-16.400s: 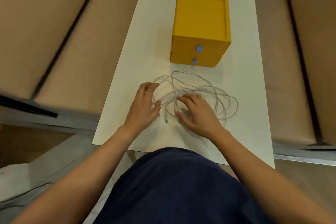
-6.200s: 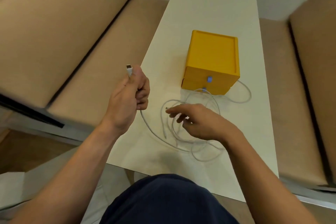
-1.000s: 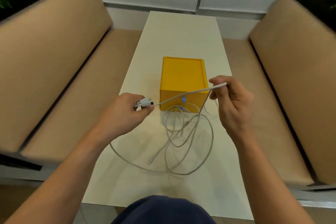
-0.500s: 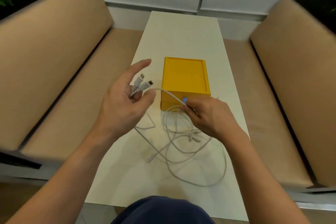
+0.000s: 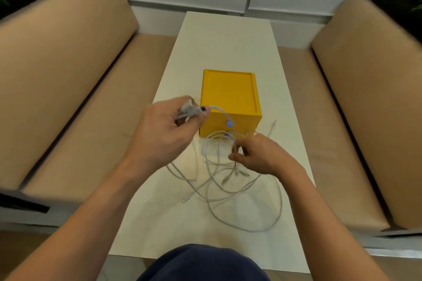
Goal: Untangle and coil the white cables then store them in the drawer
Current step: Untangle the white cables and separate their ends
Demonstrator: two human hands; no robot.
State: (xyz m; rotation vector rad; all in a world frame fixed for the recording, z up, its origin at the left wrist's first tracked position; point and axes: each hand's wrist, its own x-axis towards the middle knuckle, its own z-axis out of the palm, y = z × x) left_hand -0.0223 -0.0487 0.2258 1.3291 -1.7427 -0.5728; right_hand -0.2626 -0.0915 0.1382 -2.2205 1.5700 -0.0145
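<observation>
Your left hand (image 5: pixel 166 130) is raised above the table (image 5: pixel 228 41), and its fingers are curled round a bunch of plugs (image 5: pixel 190 110). From them one strand arches down in front of the box (image 5: pixel 229 96). Your right hand (image 5: pixel 260 155) is lower, near the box front, and it pinches a strand between thumb and fingers. The rest of the cables (image 5: pixel 228 189) lies on the table between you and the box, in loose loops that cross each other, with some free ends among them. Both drawers (image 5: pixel 246 124) look closed.

The main danger, I think, is pulling your hands apart too fast, because the crossed loops would then tighten into a knot. The arching strand passes close to the upper knob (image 5: pixel 229 124). It may hook there and drag the box, which looks light. With several plugs in one hand, you could also wind two cables into one coil. The wide loop toward the right edge may slip off and pull the others after it.
</observation>
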